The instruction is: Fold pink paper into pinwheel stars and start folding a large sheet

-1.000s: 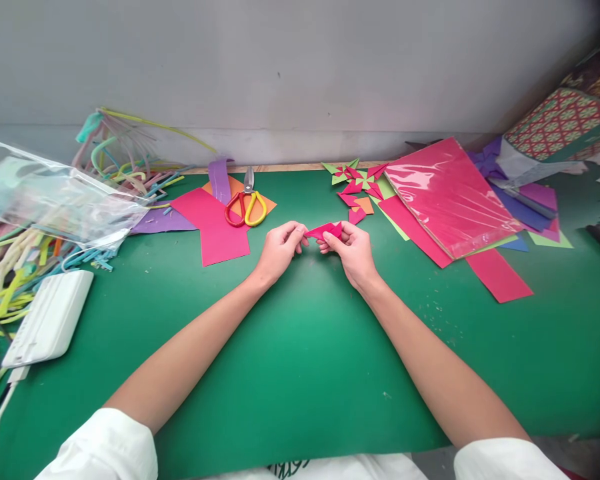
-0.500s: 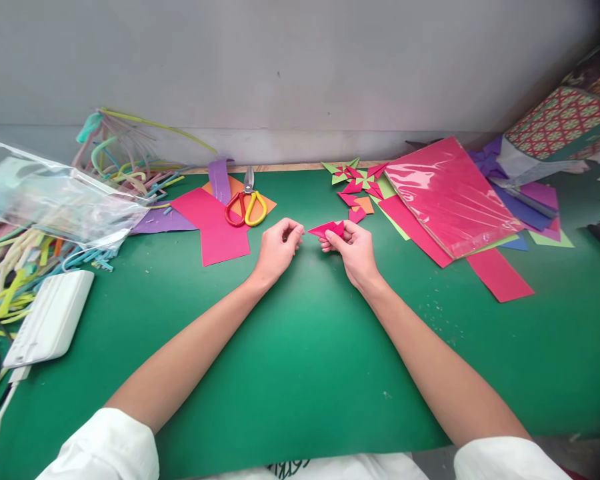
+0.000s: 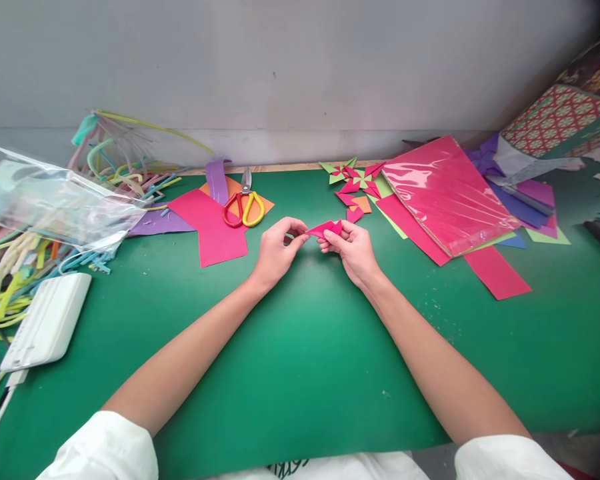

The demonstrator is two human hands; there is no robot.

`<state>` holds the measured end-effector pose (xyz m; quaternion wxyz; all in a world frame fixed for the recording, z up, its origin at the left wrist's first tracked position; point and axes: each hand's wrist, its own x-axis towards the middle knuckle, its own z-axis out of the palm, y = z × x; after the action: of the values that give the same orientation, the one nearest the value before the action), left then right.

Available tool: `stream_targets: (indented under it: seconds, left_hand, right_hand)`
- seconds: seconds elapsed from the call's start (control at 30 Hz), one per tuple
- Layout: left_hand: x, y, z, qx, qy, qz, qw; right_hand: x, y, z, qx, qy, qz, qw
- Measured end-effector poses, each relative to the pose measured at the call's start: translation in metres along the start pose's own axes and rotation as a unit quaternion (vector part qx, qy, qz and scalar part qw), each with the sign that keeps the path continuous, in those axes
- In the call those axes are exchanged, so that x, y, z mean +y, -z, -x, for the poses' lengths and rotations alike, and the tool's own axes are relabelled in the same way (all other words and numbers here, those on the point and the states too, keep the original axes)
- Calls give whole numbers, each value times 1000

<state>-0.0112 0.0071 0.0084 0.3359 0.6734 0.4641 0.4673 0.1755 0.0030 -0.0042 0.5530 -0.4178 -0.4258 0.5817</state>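
A small folded red paper piece (image 3: 325,229) is pinched between the thumb and fingers of my right hand (image 3: 353,250). Its pointed left tip meets the thumb and fingertips of my left hand (image 3: 279,250), which close on it. Just beyond my right hand lie more folded red pieces (image 3: 354,214) and an orange one (image 3: 363,204). Behind those are red-and-green paper stars (image 3: 361,179). Scissors (image 3: 245,204) with one red and one yellow handle rest beyond my left hand, on red paper (image 3: 220,248) and orange paper (image 3: 265,205).
A plastic-wrapped pack of red paper (image 3: 450,193) lies at the right over loose coloured sheets. On the left are a clear plastic bag (image 3: 55,200), many fuzzy craft stems (image 3: 15,280) and a white power bank (image 3: 50,320) with a cable. A grey wall (image 3: 280,80) borders the green table (image 3: 300,373).
My left hand has moved slightly right, and its fingertips now reach the tip of the folded red paper. The right hand keeps its hold. The view has shifted a little.
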Motion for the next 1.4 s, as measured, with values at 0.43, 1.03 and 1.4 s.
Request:
stream_targets:
  seconds: [0.43,1.03,1.4]
  left_hand:
    - [5,0,7,33,-68,-98,992]
    - [-1,4,-1,-25,68,22,997]
    - [-1,0,-1,-14,58,-60,996]
  right_hand:
    - [-2,1,-1,6,-20,-12,1000]
    - [3,-3,1,-5,44,45,998]
    - [3,-4,0,-2,38,65,997]
